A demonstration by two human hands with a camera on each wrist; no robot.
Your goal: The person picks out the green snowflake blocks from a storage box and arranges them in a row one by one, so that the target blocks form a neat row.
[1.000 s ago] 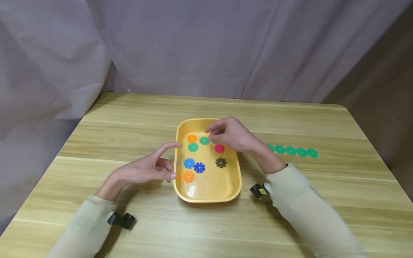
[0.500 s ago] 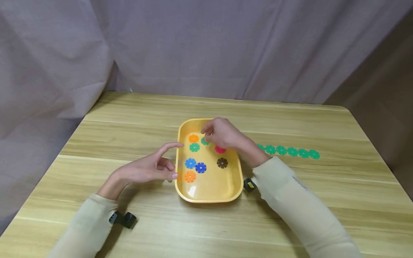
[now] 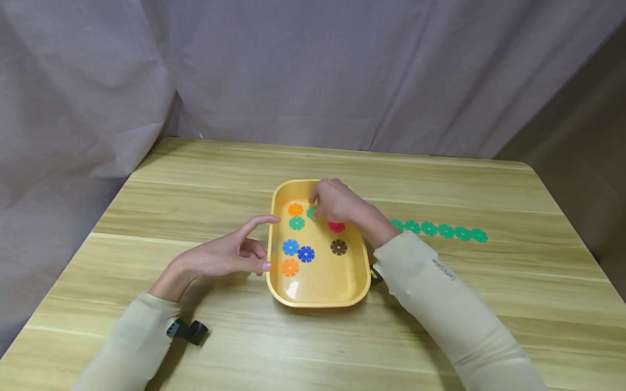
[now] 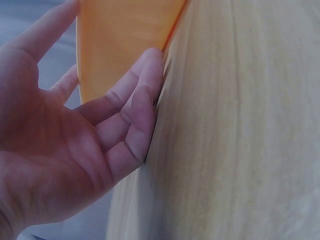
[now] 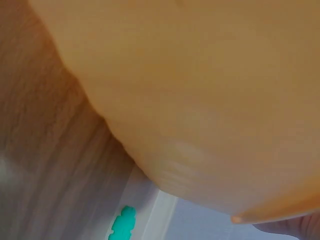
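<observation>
A yellow plastic tray [image 3: 320,282] stands mid-table, with several flower-shaped notched plastic discs lying flat inside. My left hand [image 3: 227,252] holds its left side, index fingertip and thumb at the rim; in the left wrist view the other fingers bend against the outer wall [image 4: 120,30]. My right hand [image 3: 337,203] reaches down into the tray's far part, fingers bent, fingertips right at a green disc [image 3: 311,213] that they partly cover. Whether they pinch it I cannot tell. A pink disc [image 3: 336,227] shows just under that hand. The tray wall hides the right fingers in the right wrist view.
Other discs in the tray are orange [image 3: 295,209], green [image 3: 296,223], light blue [image 3: 290,247], dark blue [image 3: 306,254], orange [image 3: 289,267] and brown [image 3: 339,247]. A row of green discs [image 3: 445,231] lies on the wooden table [image 3: 235,336] at right. A grey curtain [image 3: 293,70] hangs behind.
My right hand has moved left and lowered its fingertips to the green disc in the tray, its forearm uncovering more of the green row. The left hand stays at the tray's rim.
</observation>
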